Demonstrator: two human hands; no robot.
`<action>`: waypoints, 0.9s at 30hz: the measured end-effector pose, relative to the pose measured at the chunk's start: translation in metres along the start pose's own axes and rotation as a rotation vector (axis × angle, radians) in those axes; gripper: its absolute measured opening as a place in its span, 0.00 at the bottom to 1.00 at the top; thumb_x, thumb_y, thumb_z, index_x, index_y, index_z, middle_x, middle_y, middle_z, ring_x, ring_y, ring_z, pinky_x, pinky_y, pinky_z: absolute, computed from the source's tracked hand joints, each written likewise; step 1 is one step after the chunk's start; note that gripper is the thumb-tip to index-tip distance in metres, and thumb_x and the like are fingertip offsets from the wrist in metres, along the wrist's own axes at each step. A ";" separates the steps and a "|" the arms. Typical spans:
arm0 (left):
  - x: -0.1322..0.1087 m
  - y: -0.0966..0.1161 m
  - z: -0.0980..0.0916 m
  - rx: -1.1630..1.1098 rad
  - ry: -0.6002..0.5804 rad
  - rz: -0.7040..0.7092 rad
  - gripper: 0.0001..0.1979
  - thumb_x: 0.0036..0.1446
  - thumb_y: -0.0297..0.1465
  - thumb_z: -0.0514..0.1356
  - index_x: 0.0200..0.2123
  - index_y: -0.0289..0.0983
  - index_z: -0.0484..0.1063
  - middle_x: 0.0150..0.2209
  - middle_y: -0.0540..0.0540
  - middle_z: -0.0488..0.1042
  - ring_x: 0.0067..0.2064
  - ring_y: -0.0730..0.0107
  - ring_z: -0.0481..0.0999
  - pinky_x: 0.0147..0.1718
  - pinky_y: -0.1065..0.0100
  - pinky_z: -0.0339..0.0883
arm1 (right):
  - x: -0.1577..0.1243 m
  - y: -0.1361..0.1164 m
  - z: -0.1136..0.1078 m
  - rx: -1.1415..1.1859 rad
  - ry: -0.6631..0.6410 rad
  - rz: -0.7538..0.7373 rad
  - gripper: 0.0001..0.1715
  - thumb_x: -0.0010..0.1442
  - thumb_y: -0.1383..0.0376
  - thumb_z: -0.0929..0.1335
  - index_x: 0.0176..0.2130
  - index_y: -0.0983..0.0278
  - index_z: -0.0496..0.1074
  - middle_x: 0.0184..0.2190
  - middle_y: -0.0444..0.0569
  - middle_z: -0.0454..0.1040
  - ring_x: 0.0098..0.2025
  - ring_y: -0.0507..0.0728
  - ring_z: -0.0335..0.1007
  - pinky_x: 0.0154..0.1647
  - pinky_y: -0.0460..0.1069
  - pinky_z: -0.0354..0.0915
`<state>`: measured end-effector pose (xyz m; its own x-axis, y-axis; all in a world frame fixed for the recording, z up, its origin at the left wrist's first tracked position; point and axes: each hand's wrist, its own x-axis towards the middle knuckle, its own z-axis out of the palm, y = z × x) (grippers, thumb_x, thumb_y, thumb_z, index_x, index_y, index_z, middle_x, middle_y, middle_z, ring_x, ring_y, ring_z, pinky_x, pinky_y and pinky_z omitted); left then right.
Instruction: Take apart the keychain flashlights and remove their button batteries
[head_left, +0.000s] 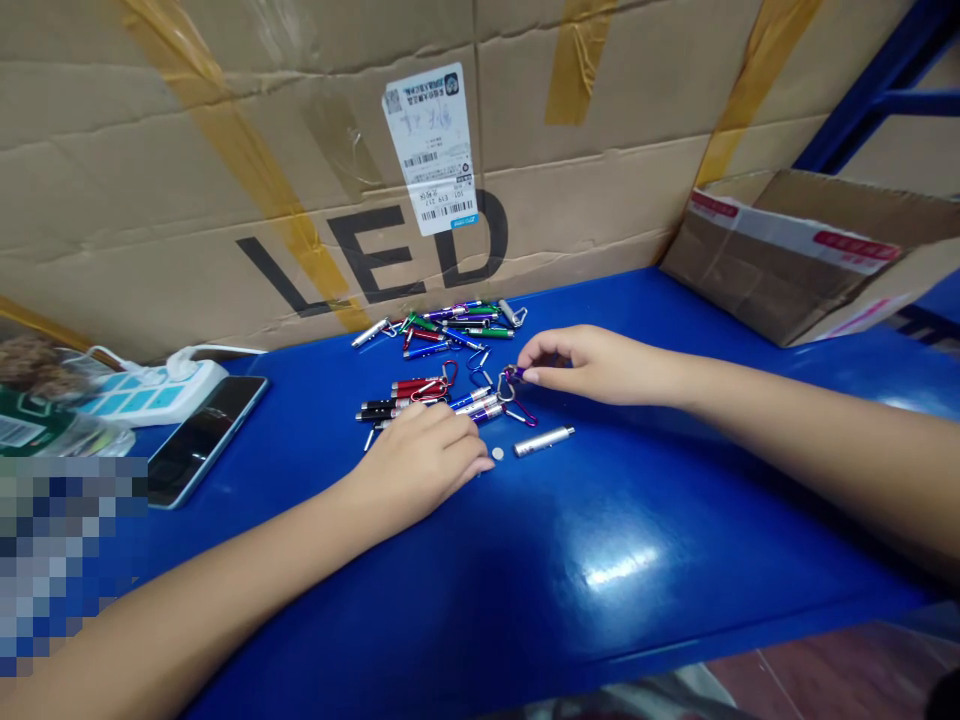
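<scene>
My right hand point(600, 365) is pinched on a small purple metal piece point(514, 373), with a silver carabiner clip point(505, 387) hanging at its end. Lower and to the left, my left hand point(424, 455) rests on the table, its fingers bent and close together; what lies under the fingertips is hidden. Just right of them is a small round button cell point(498, 454). A silver keychain penlight point(544, 441) lies beside it, with no clip on it. Behind my left hand is a row of red, black, blue and purple penlights point(474, 402) with carabiners, partly covered by the hand.
A mixed pile of coloured penlights point(450, 328) lies farther back, against a large cardboard box point(337, 140) marked LED. An open carton point(780, 250) stands at the right. At the left are a phone point(206, 440) and a white power strip point(161, 390) on the blue table point(712, 520).
</scene>
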<state>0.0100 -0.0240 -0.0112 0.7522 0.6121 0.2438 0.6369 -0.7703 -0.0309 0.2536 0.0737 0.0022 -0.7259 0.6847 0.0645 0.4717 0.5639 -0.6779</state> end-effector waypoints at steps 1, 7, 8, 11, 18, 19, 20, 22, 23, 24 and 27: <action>-0.001 -0.001 -0.002 -0.046 -0.025 -0.018 0.15 0.67 0.39 0.52 0.38 0.39 0.75 0.38 0.47 0.77 0.39 0.64 0.70 0.38 0.63 0.57 | 0.000 -0.001 0.000 0.073 0.004 0.020 0.16 0.59 0.56 0.65 0.39 0.65 0.71 0.36 0.48 0.75 0.37 0.54 0.68 0.41 0.50 0.63; -0.007 -0.006 -0.003 -0.142 -0.046 -0.025 0.11 0.65 0.39 0.56 0.39 0.43 0.76 0.38 0.49 0.78 0.40 0.66 0.70 0.40 0.64 0.57 | -0.002 -0.010 0.005 0.386 -0.047 0.062 0.14 0.58 0.56 0.66 0.36 0.65 0.69 0.28 0.42 0.68 0.29 0.50 0.62 0.34 0.48 0.61; -0.007 -0.006 -0.001 -0.115 -0.021 -0.006 0.11 0.65 0.38 0.55 0.39 0.42 0.76 0.37 0.49 0.78 0.39 0.66 0.70 0.40 0.64 0.57 | -0.002 -0.012 0.005 0.403 -0.052 0.061 0.14 0.58 0.56 0.66 0.36 0.65 0.69 0.28 0.42 0.68 0.29 0.49 0.62 0.34 0.48 0.61; -0.006 -0.004 0.003 -0.025 0.048 0.040 0.13 0.67 0.36 0.52 0.39 0.40 0.76 0.37 0.47 0.78 0.38 0.66 0.70 0.37 0.64 0.57 | -0.004 -0.016 0.007 0.424 -0.061 0.053 0.14 0.58 0.56 0.66 0.36 0.65 0.70 0.28 0.42 0.68 0.29 0.49 0.61 0.34 0.48 0.60; 0.001 0.000 0.003 -0.142 -0.026 -0.073 0.12 0.67 0.35 0.52 0.38 0.41 0.76 0.37 0.48 0.77 0.38 0.66 0.70 0.40 0.64 0.59 | -0.006 -0.020 0.012 0.388 -0.091 0.038 0.13 0.58 0.58 0.66 0.36 0.66 0.70 0.29 0.43 0.70 0.31 0.50 0.64 0.35 0.48 0.62; 0.001 0.000 0.003 -0.167 -0.022 -0.099 0.11 0.67 0.34 0.53 0.38 0.42 0.76 0.37 0.48 0.77 0.39 0.66 0.70 0.40 0.63 0.59 | -0.006 -0.021 0.013 0.368 -0.092 0.038 0.13 0.58 0.58 0.66 0.37 0.66 0.70 0.30 0.43 0.70 0.31 0.50 0.64 0.35 0.48 0.62; 0.001 0.000 0.002 -0.185 -0.004 -0.127 0.10 0.66 0.34 0.54 0.37 0.42 0.76 0.37 0.49 0.77 0.39 0.66 0.70 0.41 0.63 0.60 | -0.007 -0.022 0.015 0.349 -0.091 0.036 0.13 0.58 0.58 0.66 0.37 0.66 0.70 0.30 0.44 0.71 0.32 0.50 0.64 0.36 0.48 0.62; 0.001 0.000 0.000 -0.214 0.084 -0.196 0.07 0.64 0.34 0.56 0.38 0.40 0.74 0.37 0.48 0.76 0.39 0.65 0.71 0.41 0.63 0.61 | -0.009 -0.025 0.018 0.317 -0.078 0.025 0.13 0.59 0.58 0.65 0.38 0.66 0.70 0.32 0.45 0.72 0.32 0.51 0.65 0.36 0.48 0.63; 0.000 0.000 -0.003 -0.227 0.148 -0.232 0.07 0.63 0.34 0.58 0.39 0.38 0.73 0.38 0.46 0.76 0.40 0.65 0.72 0.41 0.63 0.62 | -0.010 -0.027 0.020 0.305 -0.070 0.016 0.13 0.59 0.59 0.65 0.38 0.66 0.69 0.32 0.46 0.72 0.32 0.51 0.66 0.36 0.48 0.63; 0.000 0.000 -0.005 -0.237 0.207 -0.263 0.09 0.62 0.35 0.59 0.42 0.36 0.71 0.39 0.45 0.76 0.41 0.64 0.72 0.41 0.63 0.64 | -0.012 -0.029 0.022 0.295 -0.064 0.002 0.12 0.60 0.59 0.65 0.38 0.66 0.69 0.32 0.46 0.72 0.32 0.51 0.66 0.35 0.48 0.63; -0.001 0.002 -0.012 -0.260 0.248 -0.263 0.13 0.62 0.37 0.58 0.46 0.37 0.69 0.42 0.44 0.76 0.42 0.65 0.74 0.40 0.64 0.66 | -0.015 -0.036 0.030 0.291 -0.066 -0.059 0.11 0.61 0.60 0.64 0.38 0.65 0.67 0.30 0.45 0.71 0.30 0.50 0.66 0.32 0.47 0.63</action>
<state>0.0088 -0.0287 -0.0004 0.4871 0.7562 0.4369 0.7133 -0.6331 0.3006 0.2323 0.0295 0.0033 -0.7833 0.6178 0.0689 0.2710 0.4392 -0.8566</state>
